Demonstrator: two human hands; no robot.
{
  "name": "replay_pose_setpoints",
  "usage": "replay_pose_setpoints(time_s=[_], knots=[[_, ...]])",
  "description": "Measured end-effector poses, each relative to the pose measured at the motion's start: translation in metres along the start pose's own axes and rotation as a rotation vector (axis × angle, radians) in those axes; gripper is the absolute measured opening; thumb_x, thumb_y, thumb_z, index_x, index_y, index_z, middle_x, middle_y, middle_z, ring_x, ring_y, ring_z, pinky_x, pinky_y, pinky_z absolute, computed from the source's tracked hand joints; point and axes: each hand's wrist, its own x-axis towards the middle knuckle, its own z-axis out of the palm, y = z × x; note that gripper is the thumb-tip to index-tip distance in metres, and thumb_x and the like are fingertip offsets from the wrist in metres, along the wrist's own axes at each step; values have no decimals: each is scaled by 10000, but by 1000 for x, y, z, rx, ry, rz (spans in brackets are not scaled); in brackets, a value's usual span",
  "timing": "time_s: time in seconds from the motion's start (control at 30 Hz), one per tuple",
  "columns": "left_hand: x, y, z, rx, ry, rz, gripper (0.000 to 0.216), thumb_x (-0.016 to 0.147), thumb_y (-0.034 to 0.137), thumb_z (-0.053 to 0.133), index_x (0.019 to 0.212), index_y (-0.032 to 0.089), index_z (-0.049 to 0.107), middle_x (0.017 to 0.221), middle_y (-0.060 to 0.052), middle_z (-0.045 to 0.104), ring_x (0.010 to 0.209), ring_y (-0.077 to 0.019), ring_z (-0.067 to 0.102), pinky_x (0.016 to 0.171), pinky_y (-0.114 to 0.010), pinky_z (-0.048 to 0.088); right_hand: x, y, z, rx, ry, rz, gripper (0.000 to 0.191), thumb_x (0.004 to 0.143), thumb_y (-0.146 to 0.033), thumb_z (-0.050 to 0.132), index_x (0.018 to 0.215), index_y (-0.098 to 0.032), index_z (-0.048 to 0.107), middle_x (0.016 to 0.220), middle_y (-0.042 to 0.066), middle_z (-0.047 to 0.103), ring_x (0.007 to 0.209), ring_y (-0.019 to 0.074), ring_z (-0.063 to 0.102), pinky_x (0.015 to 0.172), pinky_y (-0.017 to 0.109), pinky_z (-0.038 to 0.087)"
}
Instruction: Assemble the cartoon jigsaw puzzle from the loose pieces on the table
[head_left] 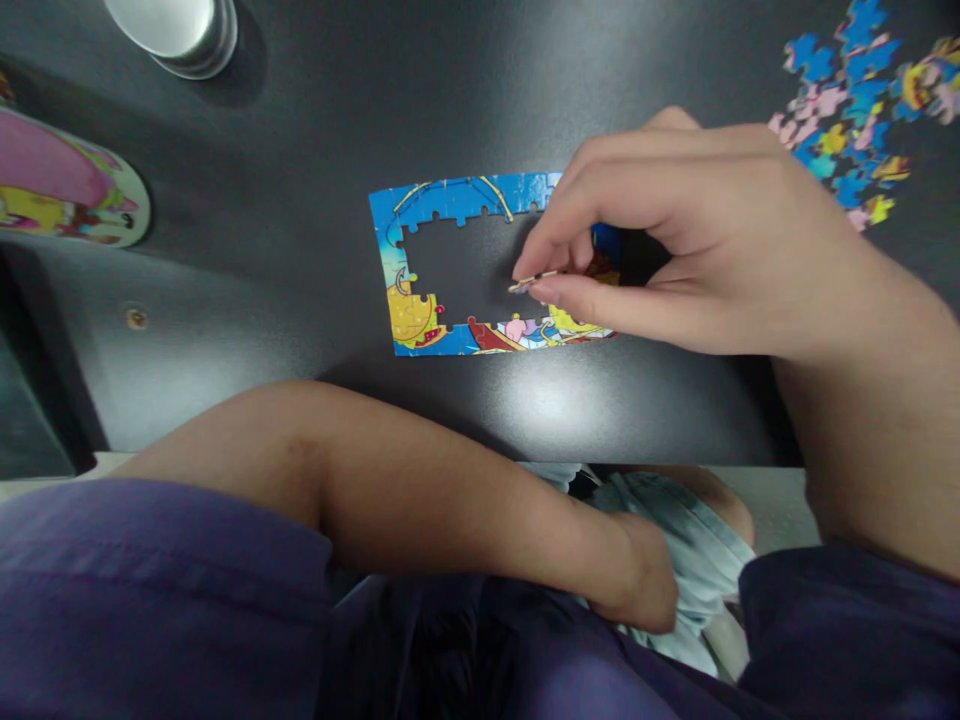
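Note:
A partly built jigsaw frame (420,320) in blue, yellow and red lies on the dark table (300,150), its middle still bare. My right hand (697,235) hovers over the frame's right part and pinches a small puzzle piece (531,282) between thumb and fingers, edge-on to the camera. My left forearm lies across my lap below the table edge, and my left hand (637,585) rests curled against pale green cloth (697,560); whether it grips the cloth is unclear.
A heap of loose puzzle pieces (855,100) lies at the far right. A metal cylinder (180,30) stands at the top left. A colourful rounded board or lid (60,190) sits at the left edge. The table's near edge runs across the lower middle.

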Motion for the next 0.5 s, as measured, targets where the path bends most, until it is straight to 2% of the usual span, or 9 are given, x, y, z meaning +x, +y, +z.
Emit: replay_pose_setpoints(time_s=[0.1, 0.17, 0.27, 0.33, 0.4, 0.5], knots=[[-2, 1, -2, 5, -4, 6, 417, 969, 12, 806, 900, 395, 957, 1173, 81, 987, 806, -103, 825, 591, -309, 602, -1, -2, -1, -31, -9, 9, 241, 1309, -232, 670, 1323, -287, 904, 1255, 49, 878, 1145, 290, 876, 1106, 508, 616], [-4, 1, -3, 8, -2, 7, 419, 996, 23, 781, 969, 393, 975, 1195, 75, 990, 724, -102, 767, 554, -315, 558, -2, -4, -1, -3, -8, 23, 244, 1289, -215, 677, 1336, -319, 893, 1293, 30, 904, 1138, 280, 891, 1089, 469, 672], [-4, 1, -1, 19, -2, 1, 407, 1057, 37, 749, 1065, 367, 986, 1228, 92, 992, 516, -87, 483, 492, -314, 471, -1, -6, 1, 68, 28, 52, 186, 1211, -163, 721, 1307, -283, 827, 1214, -7, 917, 1012, 232, 873, 1049, 400, 736], [-2, 1, 2, 20, 15, 1, 378, 1077, 62, 759, 1101, 363, 987, 1227, 105, 991, 471, -93, 339, 476, -315, 449, -1, -7, 1, 60, 45, 65, 163, 1186, -146, 723, 1253, -268, 809, 1150, -18, 908, 960, 221, 852, 1028, 405, 741], [1, 1, 6, 18, 43, -1, 350, 1053, 74, 800, 1076, 369, 988, 1188, 100, 988, 460, -98, 328, 475, -326, 455, -1, -7, 0, 37, 36, 55, 184, 1195, -132, 705, 1226, -264, 828, 1144, -8, 902, 1005, 236, 866, 1045, 433, 730], [6, 0, 11, 14, 66, 7, 370, 1002, 56, 823, 1022, 388, 984, 1132, 87, 981, 478, -104, 430, 480, -338, 466, -1, -6, -2, 17, 13, 28, 241, 1232, -142, 676, 1267, -286, 866, 1223, 7, 899, 1145, 266, 898, 1121, 457, 724]])
